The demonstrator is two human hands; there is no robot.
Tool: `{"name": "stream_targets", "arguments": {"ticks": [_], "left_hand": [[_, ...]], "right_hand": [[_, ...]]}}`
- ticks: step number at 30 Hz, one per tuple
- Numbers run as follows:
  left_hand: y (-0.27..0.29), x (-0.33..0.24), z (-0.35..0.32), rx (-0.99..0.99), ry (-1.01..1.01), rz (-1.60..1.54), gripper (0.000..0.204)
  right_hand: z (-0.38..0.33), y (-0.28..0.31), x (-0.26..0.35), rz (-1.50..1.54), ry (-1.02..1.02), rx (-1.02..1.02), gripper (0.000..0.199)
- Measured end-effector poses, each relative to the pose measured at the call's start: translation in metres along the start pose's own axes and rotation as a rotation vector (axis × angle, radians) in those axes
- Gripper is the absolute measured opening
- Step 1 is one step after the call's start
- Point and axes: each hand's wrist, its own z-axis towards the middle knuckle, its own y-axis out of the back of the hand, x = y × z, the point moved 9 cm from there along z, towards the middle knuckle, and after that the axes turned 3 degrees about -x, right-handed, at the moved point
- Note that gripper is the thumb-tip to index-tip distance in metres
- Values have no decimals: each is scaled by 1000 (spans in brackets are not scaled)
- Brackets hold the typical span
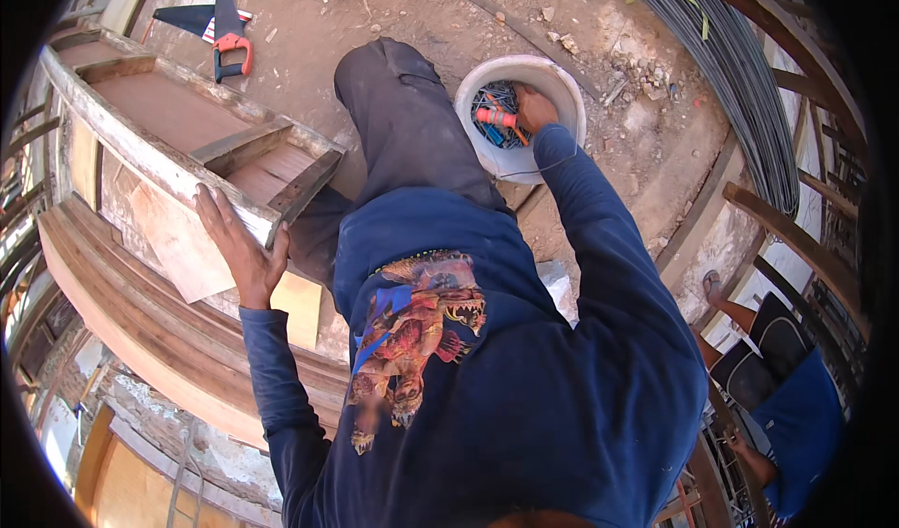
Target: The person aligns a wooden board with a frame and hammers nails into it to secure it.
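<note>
My left hand (242, 252) grips the near end of a long wooden frame (150, 168), fingers along its pale, worn outer side and thumb at the end corner. The frame has crosspieces and a flat panel between its sides. Off to the right, my right hand (536, 110) reaches inside a whitish round bucket (569, 88). Grey nails (496, 93) fill much of the bucket, and a tool with a red-orange handle (496, 117) lies among them, beside a small blue piece (492, 135). The fingers of my right hand are mostly hidden.
A handsaw (228, 36) with a red and black handle lies on the dirt floor, far left. Stacked long boards (169, 313) run along the left. Bundled dark rods (740, 88) curve along the right, near timber posts. Another person in blue (796, 434) is at the lower right.
</note>
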Motion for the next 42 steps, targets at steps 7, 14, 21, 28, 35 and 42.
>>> {"name": "stream_targets", "arguments": {"ticks": [7, 14, 21, 28, 35, 42], "left_hand": [[0, -1, 1, -7, -2, -9, 102], [1, 0, 3, -13, 14, -7, 102], [-1, 2, 3, -15, 6, -12, 102], [0, 1, 1, -31, 12, -20, 102], [1, 3, 0, -14, 19, -23, 103], [2, 18, -2, 34, 36, -120, 105]], "right_hand": [[13, -15, -18, 164, -221, -35, 30], [16, -25, -29, 297, -320, -61, 22], [6, -20, -56, 304, -306, -35, 24], [-15, 20, -26, -15, -277, -70, 20], [16, -3, -22, 105, -353, -103, 29], [25, 2, -12, -20, -589, -56, 33]]}}
